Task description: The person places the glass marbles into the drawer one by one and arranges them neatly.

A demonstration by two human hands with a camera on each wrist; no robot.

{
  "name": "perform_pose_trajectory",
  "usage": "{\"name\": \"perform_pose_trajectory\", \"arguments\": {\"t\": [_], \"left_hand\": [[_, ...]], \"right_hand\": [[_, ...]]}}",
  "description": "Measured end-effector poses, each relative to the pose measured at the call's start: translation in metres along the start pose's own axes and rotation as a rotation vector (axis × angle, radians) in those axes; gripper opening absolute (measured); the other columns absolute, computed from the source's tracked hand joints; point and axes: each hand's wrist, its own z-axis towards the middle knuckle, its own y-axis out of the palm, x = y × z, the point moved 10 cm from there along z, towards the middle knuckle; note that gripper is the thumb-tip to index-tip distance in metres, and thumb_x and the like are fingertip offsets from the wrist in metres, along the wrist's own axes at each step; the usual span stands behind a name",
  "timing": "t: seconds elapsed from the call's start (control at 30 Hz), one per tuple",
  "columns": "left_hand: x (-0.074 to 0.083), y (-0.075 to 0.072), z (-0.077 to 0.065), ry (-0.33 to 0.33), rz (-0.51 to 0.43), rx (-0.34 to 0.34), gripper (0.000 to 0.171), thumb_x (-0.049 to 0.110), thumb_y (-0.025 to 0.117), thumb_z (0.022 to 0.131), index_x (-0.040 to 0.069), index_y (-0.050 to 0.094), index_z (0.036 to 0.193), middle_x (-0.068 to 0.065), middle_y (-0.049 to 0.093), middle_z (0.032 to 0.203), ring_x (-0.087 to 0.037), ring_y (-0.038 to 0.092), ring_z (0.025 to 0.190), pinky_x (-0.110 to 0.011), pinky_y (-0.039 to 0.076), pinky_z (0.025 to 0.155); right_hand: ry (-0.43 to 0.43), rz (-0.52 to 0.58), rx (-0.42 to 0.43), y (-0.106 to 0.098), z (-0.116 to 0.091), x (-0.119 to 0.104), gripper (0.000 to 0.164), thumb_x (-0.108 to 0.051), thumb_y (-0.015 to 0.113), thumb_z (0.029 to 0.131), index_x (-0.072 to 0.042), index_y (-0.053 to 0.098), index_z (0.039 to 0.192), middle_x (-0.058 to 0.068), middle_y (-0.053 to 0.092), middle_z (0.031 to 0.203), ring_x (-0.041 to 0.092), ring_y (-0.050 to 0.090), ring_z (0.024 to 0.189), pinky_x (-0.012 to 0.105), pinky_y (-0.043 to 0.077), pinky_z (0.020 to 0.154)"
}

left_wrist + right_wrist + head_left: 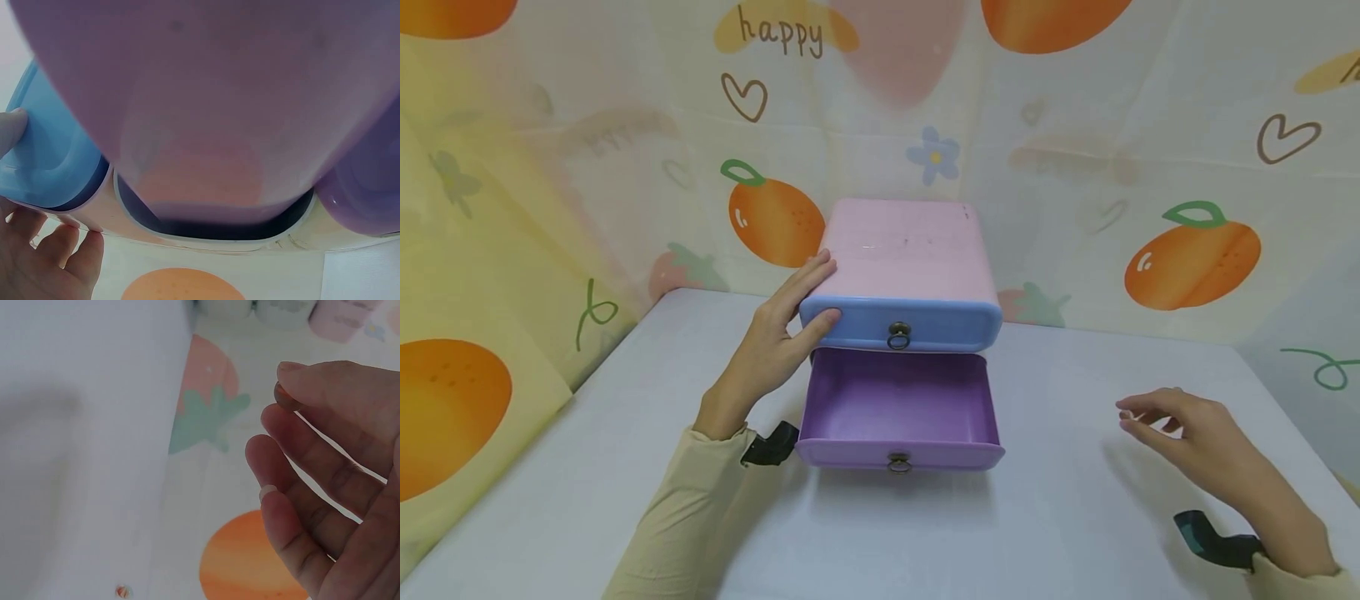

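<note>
White and smooth, the surface [1075, 517] stretched between walls hung with a pale cloth backdrop [1150, 167] printed with oranges, hearts and the word "happy". Toward the back of it stood a small pink plastic cabinet [906, 246] with rounded corners, holding two drawers. The upper, blue plastic drawer [901, 323] sat almost closed, a brass ring pull on its front; the lower, purple plastic drawer [898, 408] was drawn well out toward the person and showed a bare inside, its own ring pull [898, 462] at the front edge. The left hand [771, 342] rested against the cabinet's left side, fingers [816, 271] straight along the pink top edge and the thumb pressed on the blue drawer's corner, steadying rather than gripping. The right hand [1195, 442] hovered well apart to the right, above the surface, fingers loosely spread and holding nothing. The main risk seemed to be the light cabinet tipping forward or sliding, since the purple drawer hung far out and only flat fingers braced the body; a hard tug could also pull that drawer clean out.
</note>
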Motion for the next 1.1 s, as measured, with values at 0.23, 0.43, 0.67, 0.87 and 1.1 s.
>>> {"name": "perform_pose_trajectory", "arguments": {"t": [0.23,0.43,0.67,0.87,1.1], "left_hand": [[0.000,-0.002,0.000,0.004,0.006,0.006,0.057,0.006,0.063,0.096,0.014,0.045,0.150,0.001,0.034,0.162,-0.013,0.029,0.150,-0.037,0.034,0.119],[0.001,-0.003,0.000,0.007,0.011,0.011,0.057,0.006,0.063,0.096,0.014,0.045,0.150,0.001,0.034,0.161,-0.014,0.030,0.150,-0.037,0.035,0.118],[0.001,-0.002,0.000,0.014,0.014,0.011,0.057,0.005,0.063,0.096,0.012,0.045,0.149,-0.001,0.035,0.161,-0.016,0.030,0.150,-0.038,0.035,0.118],[0.001,-0.001,0.000,0.015,0.007,0.012,0.057,0.005,0.063,0.095,0.012,0.045,0.149,-0.001,0.035,0.161,-0.015,0.030,0.150,-0.036,0.034,0.118],[0.001,0.000,0.001,0.009,-0.004,0.009,0.057,0.005,0.063,0.096,0.012,0.046,0.149,-0.001,0.035,0.161,-0.015,0.030,0.150,-0.036,0.034,0.119]], "right_hand": [[-0.137,0.009,0.088,-0.001,0.004,-0.023,0.030,-0.004,0.084,0.073,-0.012,0.075,0.101,-0.006,0.074,0.088,-0.006,0.060,0.077,0.021,0.050,0.064],[-0.270,0.068,0.155,0.000,0.003,-0.046,0.036,0.003,0.084,0.069,-0.013,0.075,0.100,-0.009,0.073,0.088,-0.003,0.063,0.078,0.011,0.048,0.067],[-0.314,0.087,0.159,0.005,0.002,-0.060,0.037,0.003,0.084,0.069,-0.015,0.074,0.100,-0.010,0.072,0.091,-0.001,0.063,0.079,0.007,0.048,0.071],[-0.336,0.091,0.164,0.004,0.002,-0.069,0.038,0.002,0.084,0.068,-0.015,0.074,0.100,-0.010,0.072,0.091,-0.001,0.063,0.078,0.008,0.048,0.071],[-0.372,0.105,0.179,0.003,0.001,-0.080,0.041,0.004,0.084,0.066,-0.015,0.074,0.101,-0.010,0.072,0.093,0.001,0.064,0.079,0.008,0.048,0.072]]}}
